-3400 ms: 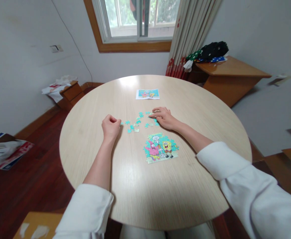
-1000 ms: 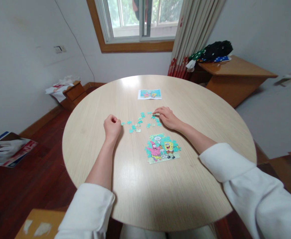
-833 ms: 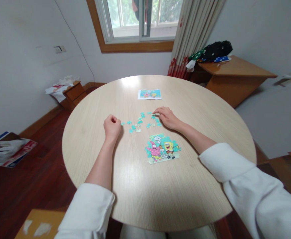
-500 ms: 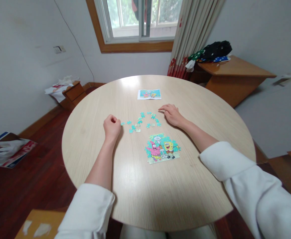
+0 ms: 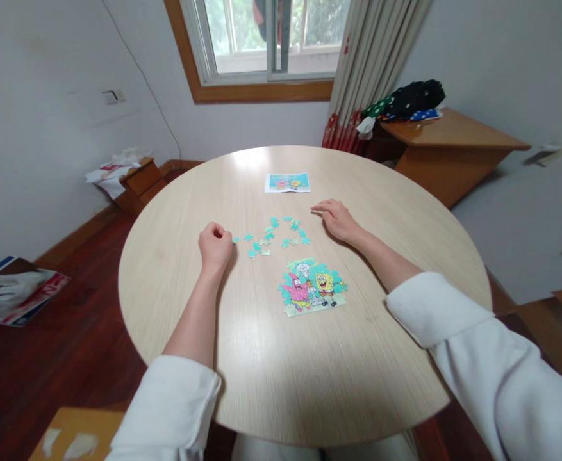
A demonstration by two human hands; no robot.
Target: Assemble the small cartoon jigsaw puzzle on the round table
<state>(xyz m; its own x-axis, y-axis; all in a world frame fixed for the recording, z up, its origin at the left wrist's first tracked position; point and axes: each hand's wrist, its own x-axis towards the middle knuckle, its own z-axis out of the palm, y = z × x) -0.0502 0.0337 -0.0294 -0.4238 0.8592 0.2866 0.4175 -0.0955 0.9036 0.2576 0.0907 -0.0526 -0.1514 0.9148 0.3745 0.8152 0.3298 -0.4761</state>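
My left hand rests on the table as a loose fist, with nothing visible in it, beside the leftmost loose puzzle piece. My right hand lies at the right of the loose pieces, index finger stretched out and touching none of them. Between the hands, several turquoise and pale green puzzle pieces form a scattered arc. Nearer to me is a partly joined jigsaw puzzle with a pink starfish, a yellow sponge and a pale figure; its upper edge is uneven.
A printed reference picture lies flat beyond the pieces on the round wooden table. A wooden side cabinet with clothes stands behind to the right. A cardboard box is at the lower left.
My right hand has shifted slightly right, away from the loose pieces. My left hand and the puzzle stay in place; the view has moved a little.
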